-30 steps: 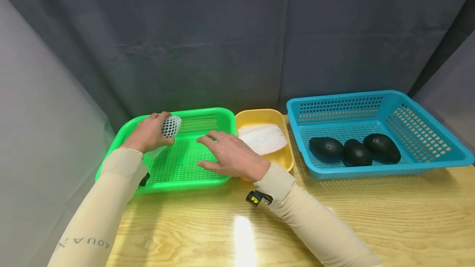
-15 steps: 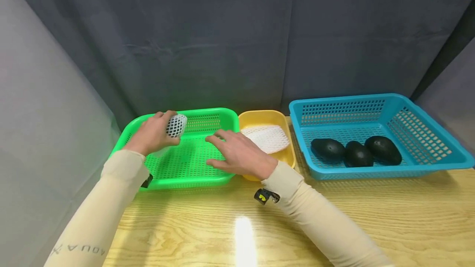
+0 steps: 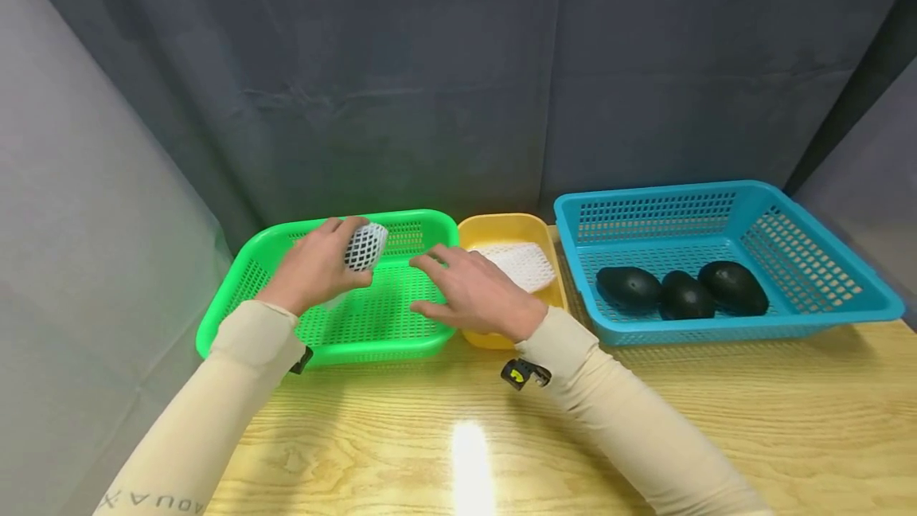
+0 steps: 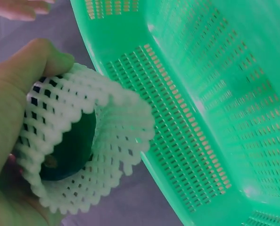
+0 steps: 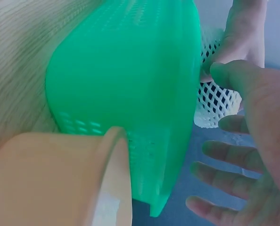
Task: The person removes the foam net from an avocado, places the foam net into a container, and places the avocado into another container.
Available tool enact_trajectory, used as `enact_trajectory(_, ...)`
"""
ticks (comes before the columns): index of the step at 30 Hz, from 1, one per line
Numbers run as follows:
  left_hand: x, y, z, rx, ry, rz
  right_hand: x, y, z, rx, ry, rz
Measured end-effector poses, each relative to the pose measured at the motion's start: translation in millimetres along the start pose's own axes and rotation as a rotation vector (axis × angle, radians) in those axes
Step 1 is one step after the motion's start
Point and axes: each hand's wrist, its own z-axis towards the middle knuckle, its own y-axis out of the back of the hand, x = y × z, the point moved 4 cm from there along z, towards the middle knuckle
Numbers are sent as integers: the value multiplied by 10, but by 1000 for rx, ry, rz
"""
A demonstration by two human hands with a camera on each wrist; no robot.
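My left hand (image 3: 315, 265) grips a dark avocado (image 4: 74, 148) inside a white foam net sleeve (image 3: 367, 247), held above the green basket (image 3: 401, 353). In the left wrist view the sleeve's scalloped mouth gapes open, and the avocado's end shows recessed within it. Fingers and thumb wrap the sleeve's other end and hide much of the fruit. To the right, my right hand (image 3: 480, 293) hovers over the green basket's right rim and the yellow bin, thumb and fingers spread, holding nothing. The right wrist view shows its fingers (image 5: 229, 155) apart from the sleeve.
The yellow bin (image 3: 505, 223) holds flat white foam net sleeves (image 3: 519, 263) and stands right beside the green basket. Further right, a blue basket (image 3: 723, 326) contains three dark avocados (image 3: 685, 295). All stand on a wooden table (image 3: 401, 452) before a grey curtain (image 3: 401, 62).
My left hand has moved right with the sleeved avocado, keeping its grip. My right hand has drifted slightly right, still spread. The baskets' contents look the same.
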Motion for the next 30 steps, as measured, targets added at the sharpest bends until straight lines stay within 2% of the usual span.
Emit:
enact_trajectory(7,-188,-30,13,-24,-72,19,-72,44,-54,-36,-12,-21)
enact_trajectory(13,-333,-45,10,-41,-131,15,-150,73,-111,-33,-33,-27)
enact_trajectory(21,-532,-89,2,-26,-180,4,-253,134,-236,-44,-23,-54)
enact_trajectory(30,-747,-149,-32,-33,-260,-6,-345,203,-376,-21,-60,-89)
